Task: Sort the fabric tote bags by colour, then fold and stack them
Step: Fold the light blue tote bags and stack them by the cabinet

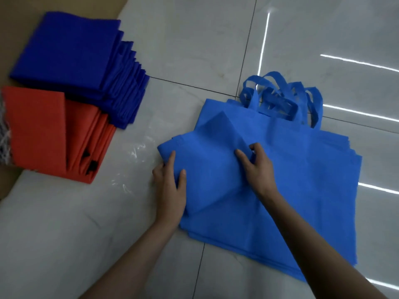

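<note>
Blue non-woven fabric fills most of the head view. The half-folded light blue tote bag [207,160] lies on top of the pile of flat light blue tote bags [302,190], directly under both hands.

Left hand [170,186]: at the bag's left folded edge, thumb and forefinger lying on top of the fabric, other fingers curled round the edge. It has hold of the bag.

Right hand [257,167]: on the bag's right side, thumb and curled fingers pinching a raised fold.

The pile spreads right of and beyond the right hand. Its looped blue handles [280,98] bunch at the far edge, beyond the right hand.

Stack of folded dark blue tote bags [71,61]: well left of and beyond the left hand, layers fanned out on its right side.

Stack of folded orange tote bags [43,134]: left of the left hand, touching the dark blue stack's near edge.

Crinkled clear plastic film [133,156] lies between the orange stack and the left hand.

Everything sits on the pale glossy tiled floor [194,39]. The brown sheet [8,22] shows under the far left stacks.
</note>
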Demonstrator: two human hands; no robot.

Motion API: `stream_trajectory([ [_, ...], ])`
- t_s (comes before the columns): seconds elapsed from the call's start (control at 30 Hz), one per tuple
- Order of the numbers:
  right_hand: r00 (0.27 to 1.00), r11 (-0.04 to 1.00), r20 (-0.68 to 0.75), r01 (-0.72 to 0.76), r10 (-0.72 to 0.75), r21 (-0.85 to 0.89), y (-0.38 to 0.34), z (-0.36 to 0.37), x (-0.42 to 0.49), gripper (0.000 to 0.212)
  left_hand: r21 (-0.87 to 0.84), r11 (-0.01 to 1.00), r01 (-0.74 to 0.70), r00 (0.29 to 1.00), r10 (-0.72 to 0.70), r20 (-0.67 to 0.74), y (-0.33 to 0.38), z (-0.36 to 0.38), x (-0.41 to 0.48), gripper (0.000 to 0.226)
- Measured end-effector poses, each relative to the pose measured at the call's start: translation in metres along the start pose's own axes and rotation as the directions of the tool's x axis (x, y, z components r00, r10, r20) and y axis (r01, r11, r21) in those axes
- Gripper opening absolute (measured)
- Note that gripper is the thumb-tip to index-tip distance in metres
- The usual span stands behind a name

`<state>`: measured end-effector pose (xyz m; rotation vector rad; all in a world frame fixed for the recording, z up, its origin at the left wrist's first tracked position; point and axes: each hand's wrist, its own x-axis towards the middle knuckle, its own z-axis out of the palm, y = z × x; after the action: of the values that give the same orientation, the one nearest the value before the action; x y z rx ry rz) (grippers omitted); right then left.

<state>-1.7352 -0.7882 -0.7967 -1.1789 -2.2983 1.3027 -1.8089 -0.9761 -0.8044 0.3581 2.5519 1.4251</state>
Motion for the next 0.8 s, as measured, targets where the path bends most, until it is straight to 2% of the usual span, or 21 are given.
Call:
stream_trajectory([
  [0.07,0.998,0.985,0.065,-0.032,0.021,0.168,-0.015,0.015,-0.017,0.025,-0.014,0.999,0.028,0.998,-0.029,-0.053,-0.005,-0.019,-0.008,0.049],
  [0.13,0.988,0.969,0.155,-0.045,0.007,0.242,-0.031,0.031,-0.037,0.022,-0.018,0.998,0.063,0.991,-0.064,-0.121,-0.016,-0.045,-0.015,0.047],
  [0.27,0.931,0.979,0.354,0.012,-0.085,0.203,-0.060,0.071,-0.074,0.020,0.003,0.984,0.177,0.966,-0.173,-0.190,-0.052,-0.106,-0.042,0.047],
  [0.37,0.868,0.980,0.480,0.036,-0.128,0.196,-0.078,0.105,-0.094,0.009,0.022,0.969,0.247,0.940,-0.234,-0.248,-0.074,-0.149,-0.063,0.053],
  [0.53,0.763,0.974,0.616,0.082,-0.197,0.209,-0.093,0.158,-0.135,0.017,-0.007,0.947,0.322,0.892,-0.306,-0.333,-0.106,-0.197,-0.093,0.065],
  [0.63,0.733,0.972,0.640,0.138,-0.230,0.191,-0.098,0.184,-0.153,0.018,0.058,0.923,0.381,0.864,-0.333,-0.378,-0.123,-0.214,-0.107,0.068],
  [0.73,0.666,0.964,0.701,0.234,-0.256,0.129,-0.114,0.208,-0.158,0.018,0.122,0.887,0.446,0.832,-0.360,-0.421,-0.141,-0.228,-0.117,0.068],
  [0.8,0.648,0.950,0.719,0.309,-0.249,0.051,-0.129,0.228,-0.155,0.024,0.284,0.829,0.483,0.821,-0.316,-0.475,-0.153,-0.234,-0.120,0.066],
])
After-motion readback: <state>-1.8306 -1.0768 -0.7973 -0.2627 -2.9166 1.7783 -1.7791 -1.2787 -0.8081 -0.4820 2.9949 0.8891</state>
